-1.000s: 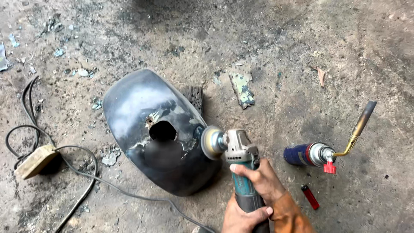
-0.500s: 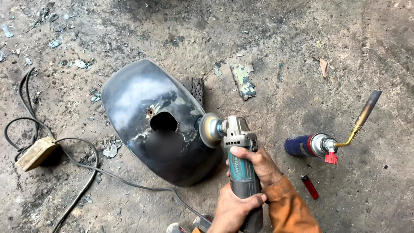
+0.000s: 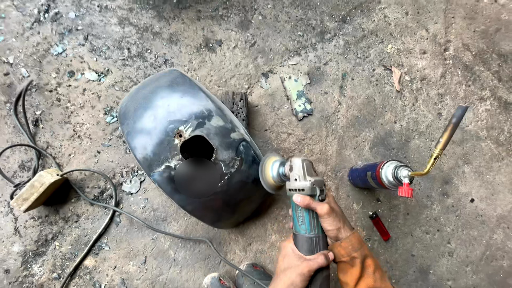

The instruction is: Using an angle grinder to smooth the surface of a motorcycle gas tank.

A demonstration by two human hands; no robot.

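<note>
Both hands clasp the angle grinder [image 3: 301, 205]: the right hand [image 3: 325, 216] wraps the body behind the head, and the left hand [image 3: 296, 265] closes around the near end of the handle. The wire cup brush [image 3: 271, 173] touches the right edge of the dark metal shell [image 3: 181, 144], which lies on the concrete floor [image 3: 330, 64]. Right of the grinder lie a gas torch [image 3: 394, 169] and a red lighter [image 3: 380, 225].
</note>
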